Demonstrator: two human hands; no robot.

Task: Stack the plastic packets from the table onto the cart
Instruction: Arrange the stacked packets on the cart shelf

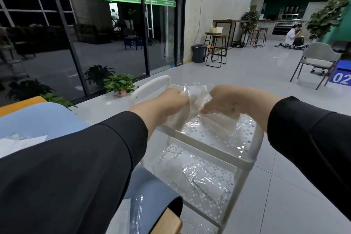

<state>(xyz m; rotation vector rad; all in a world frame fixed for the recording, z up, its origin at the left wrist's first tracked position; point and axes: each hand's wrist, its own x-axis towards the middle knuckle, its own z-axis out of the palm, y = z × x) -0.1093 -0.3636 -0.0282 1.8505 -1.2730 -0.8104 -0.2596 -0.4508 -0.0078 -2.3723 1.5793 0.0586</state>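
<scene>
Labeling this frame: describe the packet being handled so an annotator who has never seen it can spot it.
Find the white perforated cart at centre. Over its top shelf, the left hand and right hand grip one clear plastic packet. It alone is lifted and crumpled; the other packets lie flat on the shelf below.

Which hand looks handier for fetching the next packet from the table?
Left. The left hand is nearer the blue table, where packets remain; the right hand is on the cart's far side.

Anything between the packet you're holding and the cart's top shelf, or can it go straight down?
Nothing visible blocks it. Both the left hand and right hand grip the plastic packet just over the top shelf; only other packets lie there, ready to be stacked on.
</scene>
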